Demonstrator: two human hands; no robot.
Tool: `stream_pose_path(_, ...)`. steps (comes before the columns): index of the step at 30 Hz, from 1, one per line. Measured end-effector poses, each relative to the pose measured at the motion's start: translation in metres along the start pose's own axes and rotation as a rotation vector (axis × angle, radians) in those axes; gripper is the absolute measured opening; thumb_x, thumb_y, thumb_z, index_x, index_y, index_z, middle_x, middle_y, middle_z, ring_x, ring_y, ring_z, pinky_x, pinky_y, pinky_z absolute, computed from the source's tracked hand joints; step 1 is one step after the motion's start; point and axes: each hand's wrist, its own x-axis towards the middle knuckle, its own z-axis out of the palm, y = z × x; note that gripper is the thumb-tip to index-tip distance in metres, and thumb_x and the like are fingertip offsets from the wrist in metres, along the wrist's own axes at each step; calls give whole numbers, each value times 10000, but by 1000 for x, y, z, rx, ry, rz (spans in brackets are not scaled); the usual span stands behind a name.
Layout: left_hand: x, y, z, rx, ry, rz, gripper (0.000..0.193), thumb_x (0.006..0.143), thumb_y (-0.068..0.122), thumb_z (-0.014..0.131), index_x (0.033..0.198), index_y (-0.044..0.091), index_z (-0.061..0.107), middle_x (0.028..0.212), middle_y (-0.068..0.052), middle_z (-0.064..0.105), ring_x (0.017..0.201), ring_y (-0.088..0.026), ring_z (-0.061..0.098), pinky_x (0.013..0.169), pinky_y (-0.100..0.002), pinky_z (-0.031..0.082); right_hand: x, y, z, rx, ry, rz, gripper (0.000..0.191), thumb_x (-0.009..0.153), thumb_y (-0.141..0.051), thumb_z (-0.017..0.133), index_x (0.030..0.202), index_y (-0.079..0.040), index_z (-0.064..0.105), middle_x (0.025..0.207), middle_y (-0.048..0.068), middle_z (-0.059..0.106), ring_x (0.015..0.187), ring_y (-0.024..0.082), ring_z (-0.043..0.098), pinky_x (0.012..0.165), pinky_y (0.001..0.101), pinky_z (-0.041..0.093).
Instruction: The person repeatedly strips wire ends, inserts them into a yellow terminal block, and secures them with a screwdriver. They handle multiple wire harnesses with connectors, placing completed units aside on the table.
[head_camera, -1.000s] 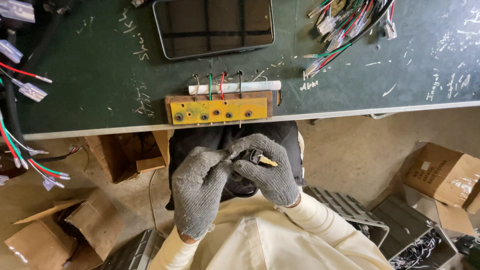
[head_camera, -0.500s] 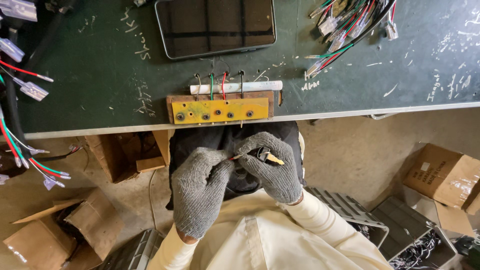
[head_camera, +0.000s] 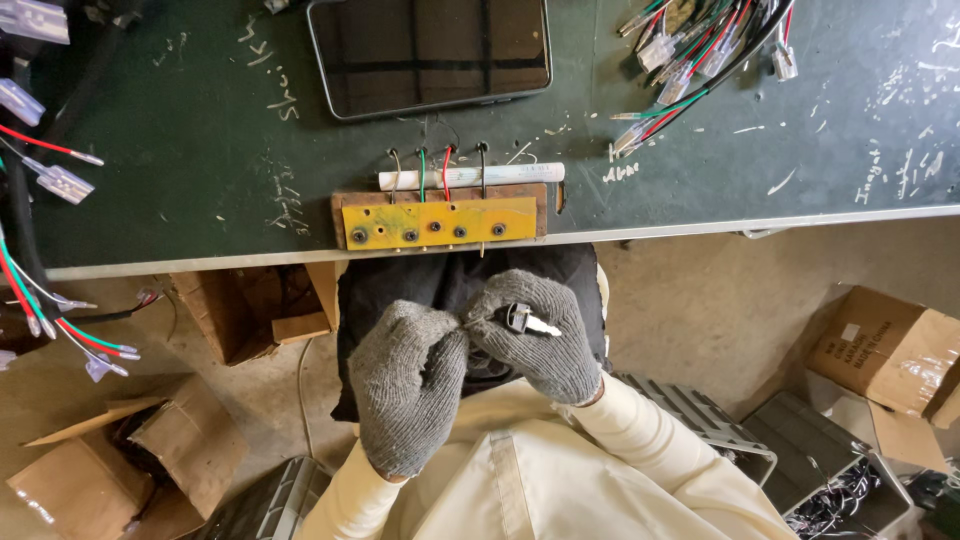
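Key (head_camera: 528, 322) pinched in gloved right hand (head_camera: 540, 335), blade pointing right, long axis nearly level, held over lap just below bench (head_camera: 200, 170) edge and yellow block (head_camera: 440, 222) with four wires. Gloved left hand (head_camera: 410, 385) curled shut, fingertips meeting right hand at key's dark head, apparently gripping a thin wire there; both wrists bent inward, knuckles up
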Motion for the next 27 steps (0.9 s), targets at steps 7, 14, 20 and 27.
stream_pose_path(7, 1, -1, -3, -15, 0, 6, 143, 900, -30, 702, 1004, 26, 621, 911, -126, 640, 796, -286, 673, 707, -369, 531, -3, 2, 4, 18, 83, 0, 141, 839, -109, 786, 952, -41, 735, 981, 86, 721, 923, 196, 692, 839, 327, 561)
stream_pose_path(14, 1, 1, -1, 34, 2, 43, 149, 896, -32, 696, 1008, 25, 617, 914, -137, 634, 800, -307, 665, 714, -389, 528, -2, 2, 1, -13, 37, -43, 150, 841, -125, 789, 953, -45, 732, 961, 74, 729, 878, 190, 702, 799, 312, 568)
stream_pose_path(20, 1, 2, 0, -12, 25, 1, 111, 927, -27, 683, 1000, 22, 615, 912, -126, 641, 795, -293, 666, 713, -376, 527, -3, 1, 2, 37, 5, -5, 183, 839, -131, 794, 984, -41, 727, 949, 53, 702, 853, 142, 659, 778, 297, 541)
stream_pose_path(27, 1, 2, -2, -23, 23, -6, 89, 942, -21, 675, 995, 18, 615, 920, -120, 646, 797, -278, 664, 714, -365, 523, -7, 3, 10, 136, 104, 122, 151, 849, -119, 815, 945, -33, 736, 940, 56, 711, 833, 124, 660, 750, 276, 548)
